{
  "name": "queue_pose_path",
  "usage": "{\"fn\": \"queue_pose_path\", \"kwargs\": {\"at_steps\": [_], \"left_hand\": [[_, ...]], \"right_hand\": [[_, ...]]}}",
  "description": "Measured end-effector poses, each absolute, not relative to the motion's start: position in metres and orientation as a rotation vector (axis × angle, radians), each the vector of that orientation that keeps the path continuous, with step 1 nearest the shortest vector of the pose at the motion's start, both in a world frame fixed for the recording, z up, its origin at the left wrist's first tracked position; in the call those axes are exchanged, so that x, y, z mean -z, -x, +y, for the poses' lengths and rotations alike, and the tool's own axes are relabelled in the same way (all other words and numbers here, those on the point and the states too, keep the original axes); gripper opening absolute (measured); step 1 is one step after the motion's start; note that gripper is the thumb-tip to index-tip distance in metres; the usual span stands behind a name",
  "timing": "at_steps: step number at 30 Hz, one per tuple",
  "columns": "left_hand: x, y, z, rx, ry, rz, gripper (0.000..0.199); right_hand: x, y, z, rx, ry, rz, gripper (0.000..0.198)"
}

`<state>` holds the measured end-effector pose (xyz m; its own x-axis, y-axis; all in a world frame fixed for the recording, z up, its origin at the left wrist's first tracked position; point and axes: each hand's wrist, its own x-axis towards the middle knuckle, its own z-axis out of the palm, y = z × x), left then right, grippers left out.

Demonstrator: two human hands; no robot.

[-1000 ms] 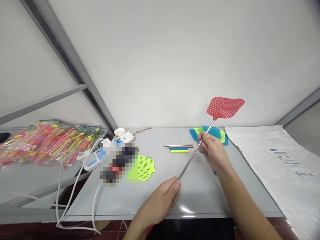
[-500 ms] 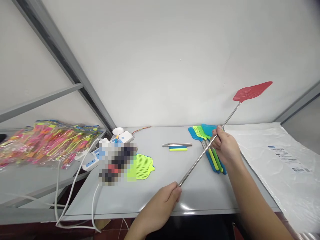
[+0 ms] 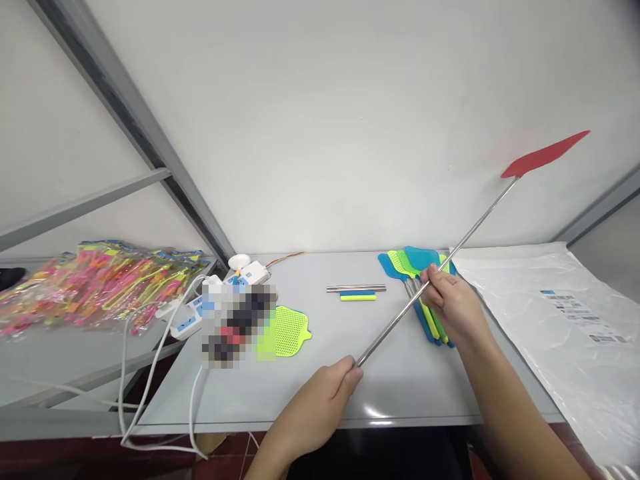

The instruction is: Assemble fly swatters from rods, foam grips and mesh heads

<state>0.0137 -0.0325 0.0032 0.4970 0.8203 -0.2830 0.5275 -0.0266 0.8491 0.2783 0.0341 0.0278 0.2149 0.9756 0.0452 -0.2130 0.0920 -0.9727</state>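
A fly swatter with a red head [image 3: 545,155] on a long metal rod slants up to the right above the table. My left hand [image 3: 323,400] is closed round its lower end, hiding the handle. Farther up, my right hand [image 3: 453,300] grips the metal rod. Behind and below the right hand lies a bunch of blue and green fly swatters [image 3: 415,263], partly covered by it. In the middle of the table are metal rods [image 3: 356,288] beside a blue tube and a yellow-green tube [image 3: 358,298]. A yellow-green swatter head [image 3: 291,332] lies flat to their left.
White power strips [image 3: 193,317] with cables stand at the table's left, near a pixelated dark object [image 3: 240,327]. Bagged colourful items [image 3: 125,280] lie on the left shelf. A white plastic package [image 3: 540,307] covers the right side. A wall rises behind.
The red head has moved up and to the right, away from my left hand, and is turned more edge-on. More of the metal rod shows beyond my right hand.
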Motion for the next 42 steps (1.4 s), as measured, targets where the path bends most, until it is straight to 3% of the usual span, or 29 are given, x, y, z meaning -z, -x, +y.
{"fn": "queue_pose_path", "kwargs": {"at_steps": [8, 15, 23, 32, 42], "left_hand": [[-0.004, -0.014, -0.027, -0.364, -1.710, 1.155, 0.038], [-0.011, -0.014, -0.027, -0.337, -1.799, 1.153, 0.035], [0.008, 0.017, -0.021, -0.462, -1.672, 1.263, 0.033], [0.034, 0.018, -0.010, -0.861, -1.388, 1.339, 0.036], [0.035, 0.002, -0.005, -0.974, -1.307, 1.309, 0.045]], "right_hand": [[-0.003, -0.230, 0.004, -1.348, 1.253, -1.135, 0.042], [-0.018, -0.245, 0.006, -1.127, 1.370, -1.105, 0.045], [-0.016, -0.270, 0.013, -1.008, 1.203, -0.870, 0.041], [-0.004, -0.251, 0.015, -1.079, 1.017, -0.817, 0.023], [0.006, -0.223, 0.005, -1.092, 1.079, -1.110, 0.025]]}}
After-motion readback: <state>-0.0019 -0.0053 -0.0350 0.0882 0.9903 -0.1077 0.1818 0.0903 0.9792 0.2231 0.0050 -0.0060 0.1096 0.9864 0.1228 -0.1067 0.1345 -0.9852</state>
